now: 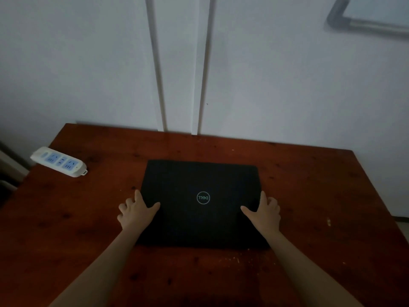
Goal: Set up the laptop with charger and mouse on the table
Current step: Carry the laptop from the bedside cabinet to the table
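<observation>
A closed black laptop (200,185) with a round logo on its lid lies flat in the middle of the reddish-brown wooden table (309,196). My left hand (137,210) grips the laptop's left edge, thumb on the lid and fingers curled down the side. My right hand (264,210) holds the right edge the same way. No charger or mouse is in view.
A white power strip (58,161) with blue sockets lies at the table's back left corner, partly over the edge. A white wall with two vertical strips (159,85) stands right behind the table. Small crumbs (239,260) dot the wood in front of the laptop.
</observation>
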A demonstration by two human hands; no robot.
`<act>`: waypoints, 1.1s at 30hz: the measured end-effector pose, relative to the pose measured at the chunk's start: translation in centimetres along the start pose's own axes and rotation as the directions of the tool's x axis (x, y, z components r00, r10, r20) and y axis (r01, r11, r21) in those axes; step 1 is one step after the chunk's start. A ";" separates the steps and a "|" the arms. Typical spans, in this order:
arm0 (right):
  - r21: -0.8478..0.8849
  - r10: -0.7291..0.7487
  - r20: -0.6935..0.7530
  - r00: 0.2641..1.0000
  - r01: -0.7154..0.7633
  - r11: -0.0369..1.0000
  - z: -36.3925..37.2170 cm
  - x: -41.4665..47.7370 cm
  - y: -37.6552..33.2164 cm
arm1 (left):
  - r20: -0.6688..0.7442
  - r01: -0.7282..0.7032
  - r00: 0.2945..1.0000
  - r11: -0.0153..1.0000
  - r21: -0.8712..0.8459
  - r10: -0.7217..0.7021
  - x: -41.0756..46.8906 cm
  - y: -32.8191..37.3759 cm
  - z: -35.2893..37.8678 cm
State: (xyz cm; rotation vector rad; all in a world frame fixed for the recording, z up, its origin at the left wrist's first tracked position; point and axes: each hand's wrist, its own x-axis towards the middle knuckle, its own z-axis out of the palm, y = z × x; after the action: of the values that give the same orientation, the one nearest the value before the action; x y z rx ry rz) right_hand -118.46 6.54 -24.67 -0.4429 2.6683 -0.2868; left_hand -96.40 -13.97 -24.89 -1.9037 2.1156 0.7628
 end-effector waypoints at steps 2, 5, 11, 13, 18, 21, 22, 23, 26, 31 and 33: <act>-0.010 -0.095 -0.040 0.995 0.095 0.995 -1.0 -0.7 0.0 | -0.043 -0.055 0.998 0.998 -0.030 0.053 -0.9 -0.1 -0.8; -0.049 -0.233 -0.101 0.967 0.230 0.972 -2.6 -1.7 -0.2 | -0.121 -0.141 0.984 0.988 -0.061 0.133 -2.3 -0.1 -2.1; -0.136 -0.422 -0.136 0.896 0.405 0.904 -4.3 -4.1 -1.1 | -0.263 -0.294 0.925 0.955 -0.041 0.273 -5.1 -0.5 -4.2; -0.181 -0.472 -0.152 0.868 0.445 0.877 -4.5 -5.1 -1.4 | -0.302 -0.355 0.894 0.935 -0.026 0.331 -6.0 -0.7 -4.9; -0.245 -0.517 -0.211 0.829 0.468 0.849 -5.2 -8.4 -2.3 | -0.325 -0.484 0.830 0.875 -0.012 0.454 -6.9 -1.5 -6.8; -0.269 -0.484 -0.285 0.827 0.415 0.869 -6.0 -10.9 -3.1 | -0.318 -0.586 0.770 0.810 -0.009 0.554 -6.5 -1.9 -8.0; -0.276 -0.470 -0.312 0.826 0.395 0.876 -6.1 -11.9 -3.4 | -0.321 -0.623 0.742 0.782 -0.006 0.589 -6.3 -2.0 -8.5; -0.280 -0.456 -0.339 0.823 0.375 0.884 -6.2 -13.0 -3.7 | -0.326 -0.657 0.712 0.754 0.003 0.622 -6.1 -2.2 -9.1; -0.267 -0.393 -0.394 0.831 0.306 0.914 -5.6 -16.6 -4.7 | -0.321 -0.742 0.622 0.669 0.050 0.714 -5.5 -3.1 -10.6; -0.185 -0.211 -0.501 0.839 0.134 0.973 -4.1 -23.8 -4.6 | -0.214 -0.873 0.439 0.471 0.129 0.873 -6.3 -3.9 -11.4; -0.119 -0.104 -0.543 0.833 0.046 0.992 -3.5 -27.2 -3.3 | -0.151 -0.919 0.347 0.368 0.141 0.926 -8.3 -3.5 -10.9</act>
State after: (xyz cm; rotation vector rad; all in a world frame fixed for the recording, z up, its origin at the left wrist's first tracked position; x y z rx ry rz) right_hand -95.68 13.40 -10.61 -0.5690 3.2471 -0.3462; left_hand -89.61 -12.30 -12.56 -0.5174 3.2958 0.6482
